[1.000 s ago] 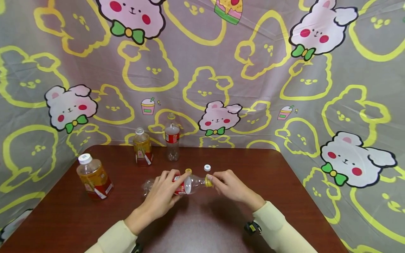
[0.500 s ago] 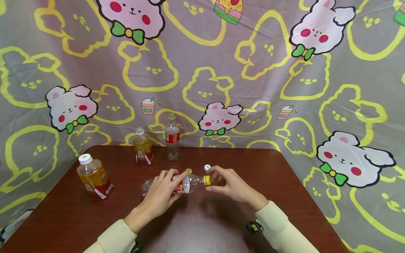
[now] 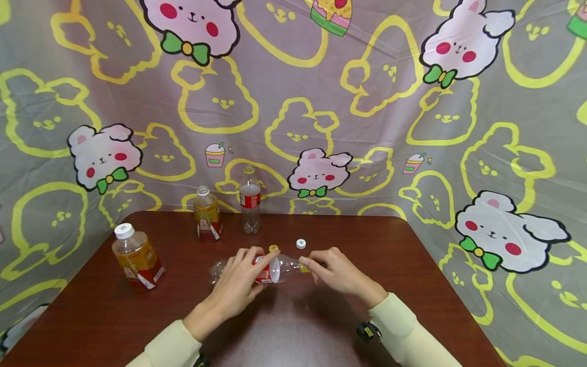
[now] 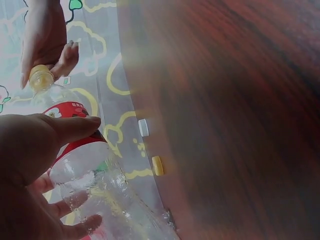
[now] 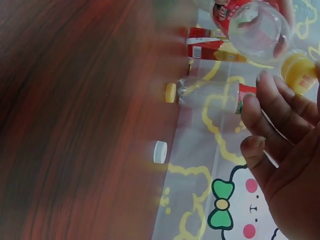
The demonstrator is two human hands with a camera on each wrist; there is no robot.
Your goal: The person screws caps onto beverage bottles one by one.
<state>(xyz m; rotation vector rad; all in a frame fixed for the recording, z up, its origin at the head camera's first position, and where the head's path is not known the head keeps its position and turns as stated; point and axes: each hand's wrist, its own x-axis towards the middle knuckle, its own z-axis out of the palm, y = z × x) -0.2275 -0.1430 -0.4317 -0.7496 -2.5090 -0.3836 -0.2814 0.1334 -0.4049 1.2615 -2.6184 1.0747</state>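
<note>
Clear bottle [image 3: 288, 266] was held sideways, clasped in left hand [image 3: 236, 280]; yellow cap on its neck [image 4: 41, 78] was pinched by right hand [image 3: 339, 271]'s fingertips.

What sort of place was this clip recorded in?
Probably a makeshift recording booth: cartoon-printed cloth hangs behind and on both sides of a reddish-brown table, and a small black device shows beside the right sleeve.

My cream sleeves [image 3: 403, 326], my clear bottle [image 3: 288, 266], its red label [image 3: 265, 276], its yellow cap [image 4: 41, 77], a white cap [image 3: 300, 243], reddish-brown table [image 3: 376, 239], grey backdrop [image 3: 376, 122] patterned with yellow outlines.
</note>
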